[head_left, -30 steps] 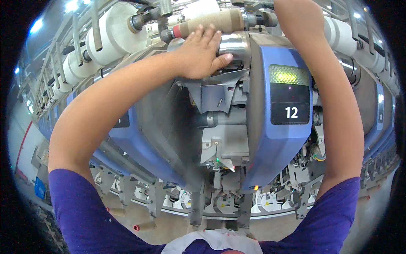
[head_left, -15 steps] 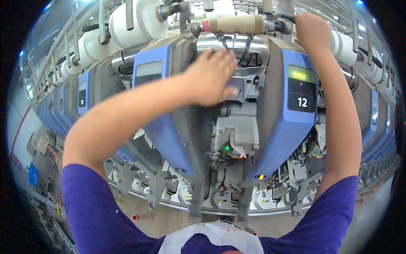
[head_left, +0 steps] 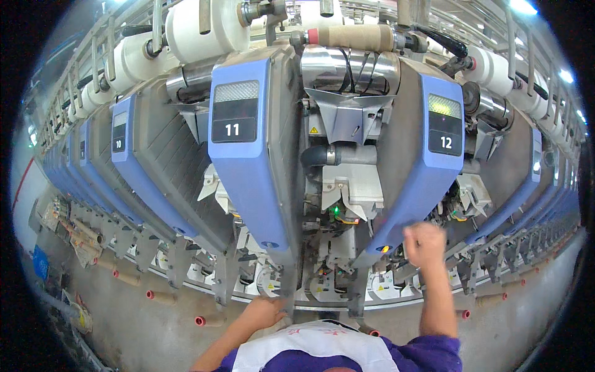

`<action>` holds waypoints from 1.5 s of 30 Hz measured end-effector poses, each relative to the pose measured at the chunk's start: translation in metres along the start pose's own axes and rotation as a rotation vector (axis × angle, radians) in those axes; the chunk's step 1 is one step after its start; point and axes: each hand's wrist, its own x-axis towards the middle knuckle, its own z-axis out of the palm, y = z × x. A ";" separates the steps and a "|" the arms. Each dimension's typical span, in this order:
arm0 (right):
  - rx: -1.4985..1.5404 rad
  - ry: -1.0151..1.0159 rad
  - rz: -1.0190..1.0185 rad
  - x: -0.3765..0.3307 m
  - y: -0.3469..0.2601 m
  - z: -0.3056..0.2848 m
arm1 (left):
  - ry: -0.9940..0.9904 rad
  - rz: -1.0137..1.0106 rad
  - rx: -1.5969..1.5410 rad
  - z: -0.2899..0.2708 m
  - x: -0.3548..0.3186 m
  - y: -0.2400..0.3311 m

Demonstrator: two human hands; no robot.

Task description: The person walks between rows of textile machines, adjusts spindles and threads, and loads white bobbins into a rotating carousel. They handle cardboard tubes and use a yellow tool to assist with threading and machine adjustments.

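My right hand (head_left: 426,243) is closed like a fist, just right of the small orange-lit button (head_left: 385,250) on the lower end of a blue winding unit (head_left: 403,211). No object shows in it. Low in front of the machine, my left hand (head_left: 265,312) is near the lower metal rail; its fingers are partly hidden. A brown paper cone (head_left: 356,38) with a red end sits in the holder above the shiny steel drum (head_left: 331,69) of the middle winding position. A green light (head_left: 336,211) shows below it.
More blue-fronted units (head_left: 245,155) run away on both sides. Large white yarn packages (head_left: 207,31) sit above them at left and right. Brown tubes with red ends (head_left: 209,321) lie on the floor below. A black handle (head_left: 440,40) slants beside the cone holder.
My right hand has come down from beside the cone holder to near the orange-lit button. The left hand has left the drum front and dropped to the lower rail.
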 end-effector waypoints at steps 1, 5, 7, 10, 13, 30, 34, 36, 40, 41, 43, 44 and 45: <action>-0.117 -0.200 0.222 -0.023 0.002 0.019 | 0.017 -0.064 -0.022 0.008 -0.009 -0.003; -0.136 -0.524 0.646 -0.074 0.018 0.072 | -0.034 -0.133 -0.110 0.023 -0.033 -0.004; -0.158 -0.551 0.584 -0.083 0.023 0.083 | 0.023 -0.060 -0.090 0.026 -0.037 -0.003; -0.199 -0.537 0.573 -0.092 0.031 0.093 | 0.041 -0.009 -0.079 0.030 -0.037 -0.004; 0.148 -0.479 0.767 -0.103 0.040 0.102 | -0.049 -0.046 -0.052 0.033 -0.036 -0.006; 0.429 -0.871 0.613 -0.159 -0.102 0.146 | -0.127 0.055 -0.179 0.051 -0.063 -0.016; 0.516 -0.924 0.552 -0.186 -0.140 0.176 | -0.004 -0.104 -0.116 0.064 -0.079 -0.014; 0.621 -0.989 0.559 -0.189 -0.151 0.187 | 0.060 -0.209 -0.130 0.074 -0.088 -0.010; 0.751 -1.222 0.484 -0.189 -0.164 0.205 | 0.190 -0.408 -0.264 0.096 -0.105 0.007; 0.758 -1.261 0.384 -0.190 -0.167 0.209 | 0.175 -0.450 -0.268 0.102 -0.109 0.012; 0.825 -1.430 0.432 -0.192 -0.175 0.217 | 0.083 -0.487 -0.339 0.113 -0.119 0.021; 0.873 -1.463 0.372 -0.194 -0.180 0.221 | 0.083 -0.484 -0.297 0.117 -0.126 0.026; 0.919 -1.500 0.313 -0.196 -0.187 0.224 | 0.087 -0.533 -0.302 0.121 -0.134 0.030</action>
